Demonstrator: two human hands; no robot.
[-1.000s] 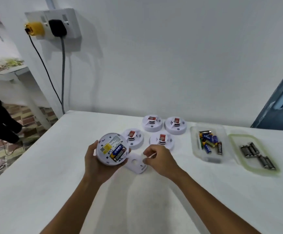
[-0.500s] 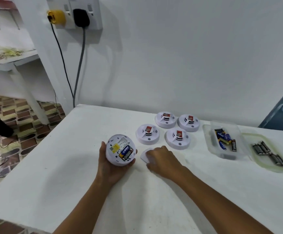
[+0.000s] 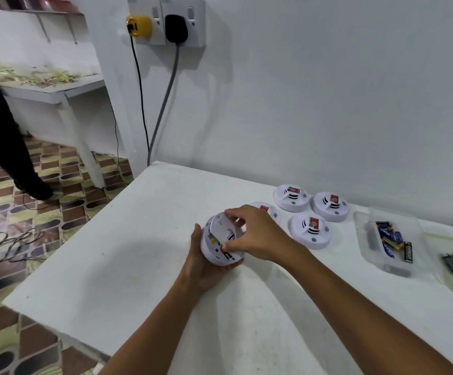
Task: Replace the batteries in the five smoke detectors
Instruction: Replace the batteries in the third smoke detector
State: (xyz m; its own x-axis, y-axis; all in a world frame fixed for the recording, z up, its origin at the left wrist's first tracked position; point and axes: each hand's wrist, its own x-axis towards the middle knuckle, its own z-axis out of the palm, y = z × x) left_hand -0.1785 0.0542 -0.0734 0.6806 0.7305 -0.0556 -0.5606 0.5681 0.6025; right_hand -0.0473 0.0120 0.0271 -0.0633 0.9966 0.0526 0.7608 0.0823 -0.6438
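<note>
Detector (image 3: pixel 214 255) in left hand (image 3: pixel 206 266) — right hand (image 3: pixel 255 236) pinching cover (image 3: pixel 221 226).

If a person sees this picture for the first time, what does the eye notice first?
First, the two hands at the centre: the left hand holds a white smoke detector while the right hand fits its cover. Behind them four more detectors lie on the white table.

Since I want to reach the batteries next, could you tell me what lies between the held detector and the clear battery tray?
In the head view, one smoke detector sits face up on the table between the held detector and the clear tray.
</note>
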